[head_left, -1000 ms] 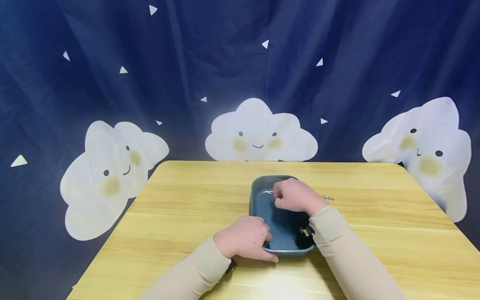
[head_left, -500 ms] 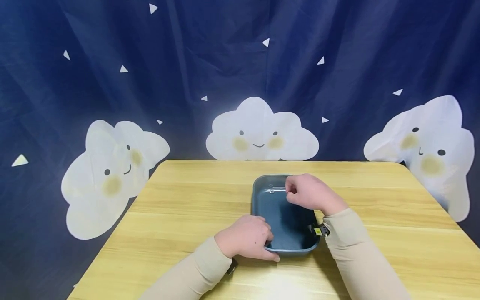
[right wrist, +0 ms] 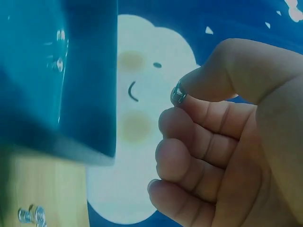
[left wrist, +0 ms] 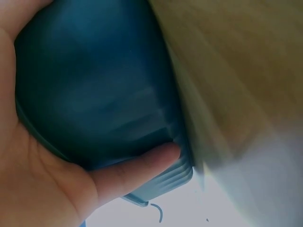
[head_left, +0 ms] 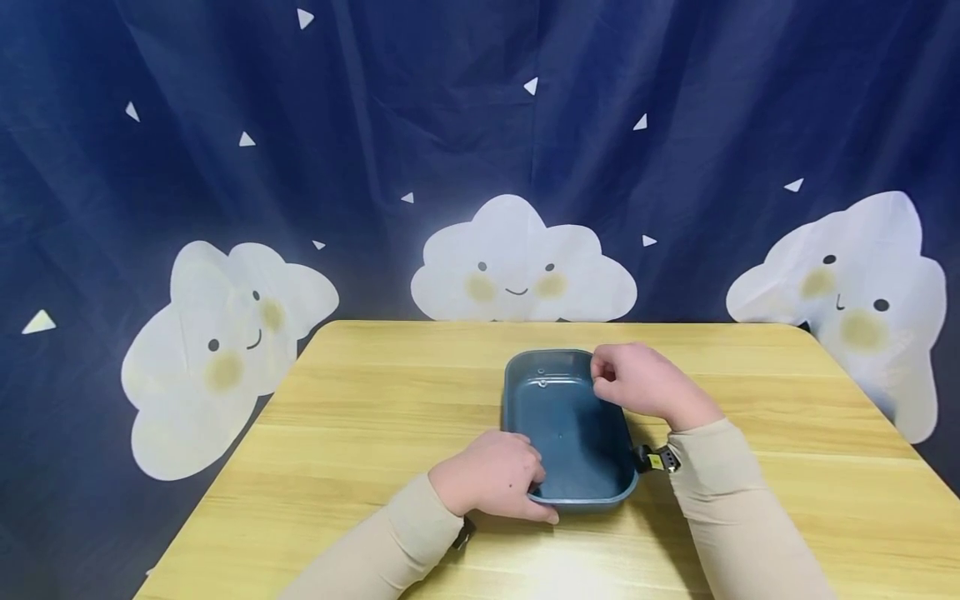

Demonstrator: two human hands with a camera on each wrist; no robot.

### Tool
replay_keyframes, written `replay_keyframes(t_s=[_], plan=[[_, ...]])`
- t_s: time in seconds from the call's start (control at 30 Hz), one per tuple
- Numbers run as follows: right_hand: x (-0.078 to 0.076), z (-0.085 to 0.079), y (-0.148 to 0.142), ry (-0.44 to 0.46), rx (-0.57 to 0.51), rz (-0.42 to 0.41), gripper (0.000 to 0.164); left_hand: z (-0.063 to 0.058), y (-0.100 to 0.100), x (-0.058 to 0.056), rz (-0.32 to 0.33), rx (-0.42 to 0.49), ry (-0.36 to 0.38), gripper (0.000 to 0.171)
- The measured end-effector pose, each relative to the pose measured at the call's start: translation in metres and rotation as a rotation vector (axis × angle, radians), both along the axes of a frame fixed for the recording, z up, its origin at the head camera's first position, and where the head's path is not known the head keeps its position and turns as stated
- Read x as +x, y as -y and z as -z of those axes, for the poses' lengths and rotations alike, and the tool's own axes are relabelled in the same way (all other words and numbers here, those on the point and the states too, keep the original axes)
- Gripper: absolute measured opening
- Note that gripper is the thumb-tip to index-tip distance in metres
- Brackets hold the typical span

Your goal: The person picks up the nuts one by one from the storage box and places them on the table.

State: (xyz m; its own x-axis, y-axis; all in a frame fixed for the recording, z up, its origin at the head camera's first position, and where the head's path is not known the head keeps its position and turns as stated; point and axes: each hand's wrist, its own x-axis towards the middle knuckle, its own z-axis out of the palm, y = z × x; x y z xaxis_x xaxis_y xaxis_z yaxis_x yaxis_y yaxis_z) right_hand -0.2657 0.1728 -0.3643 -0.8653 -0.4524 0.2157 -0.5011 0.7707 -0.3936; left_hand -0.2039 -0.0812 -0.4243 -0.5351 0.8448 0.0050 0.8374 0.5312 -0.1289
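Observation:
A dark blue-green rectangular tray (head_left: 558, 437) with raised walls lies on the table. My left hand (head_left: 491, 475) grips its near left corner; in the left wrist view the thumb (left wrist: 137, 170) lies along the tray's outer wall (left wrist: 104, 85). My right hand (head_left: 648, 382) is at the tray's far right corner. In the right wrist view its thumb and forefinger pinch a small, shiny, clear piece (right wrist: 178, 94), too small to name. Two similar small pieces (head_left: 542, 383) lie at the far end inside the tray.
More small clear pieces (right wrist: 32, 215) lie on the table beside the tray, hidden behind the right hand in the head view. The light wooden table (head_left: 360, 417) backs onto a blue curtain (head_left: 465, 108) with printed clouds.
My right hand has moved right and slightly away from me, from over the tray to its far right corner. The pieces inside the tray have come into full view. The left hand stays put.

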Motion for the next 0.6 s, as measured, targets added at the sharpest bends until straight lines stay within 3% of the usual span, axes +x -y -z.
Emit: replay_keyframes(t_s=[0.37,0.6], plan=[[-0.011,0.024,-0.034,0.04,0.073,0.096,0.01,0.0,0.0,0.001,-0.003,-0.003,-0.003,0.052],[-0.017,0.047,-0.049,0.145,0.131,0.111,0.007,-0.001,0.0,0.001,-0.016,-0.005,0.011,0.05]])
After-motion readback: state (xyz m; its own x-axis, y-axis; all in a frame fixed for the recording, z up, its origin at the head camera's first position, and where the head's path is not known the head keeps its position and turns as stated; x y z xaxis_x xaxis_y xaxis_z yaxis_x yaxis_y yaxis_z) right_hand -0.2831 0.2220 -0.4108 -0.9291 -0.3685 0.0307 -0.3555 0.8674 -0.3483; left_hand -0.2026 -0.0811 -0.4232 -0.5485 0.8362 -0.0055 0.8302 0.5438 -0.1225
